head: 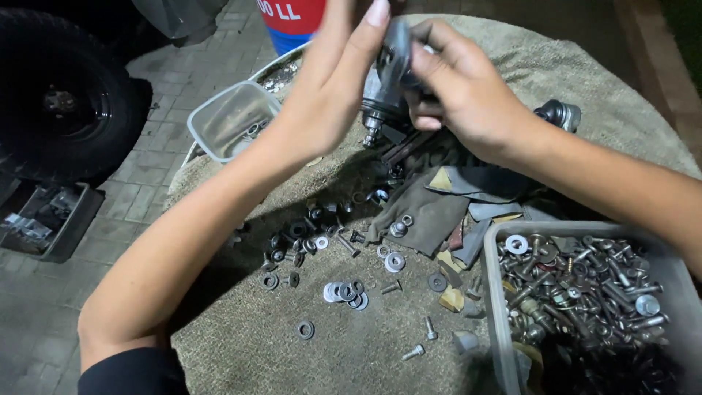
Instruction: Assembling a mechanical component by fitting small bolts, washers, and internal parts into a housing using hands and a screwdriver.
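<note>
Presently held up between both hands: a grey metal mechanical part (pixel 386 88), stubby body with a dark round cap at top and a short threaded stud at the bottom, raised clear of the bench (pixel 241 344) and its coarse sacking cover. Right hand (pixel 468 91) clamped on the upper cap end, fingers (pixel 431 62) curled and pressed against the dark disc. Left hand (pixel 333 80) alongside, fingers (pixel 369 33) straight and pressed together, flat against the part's near side; cannot tell whether actually gripping or only steadying. Cap seated on the body as far as visible; stud end bare, nothing threaded onto it.

Just below the fingers: dark rag and scraps of grey cloth (pixel 431 212), a few rusty rods (pixel 406 146) poking out beneath the part. Further down toward the wearer: loose washers (pixel 345 291), nuts and short bolts (pixel 414 352) scattered over the sacking, some bright, some black, unsorted. Beyond the right wrist: a small ball-ended fitting (pixel 559 113). Below the right forearm: clear plastic tub (pixel 491 292) heaped with mixed bolts, screws and washers. Out past the left fingers: an empty-looking clear container (pixel 230 121), tilted at the bench edge. Off the bench, on paving: a tyre (pixel 66 95) and a dark tray of small items (pixel 47 219).

Judged state: part in hand mid-handling, fasteners mostly not yet fitted or sorted.
</note>
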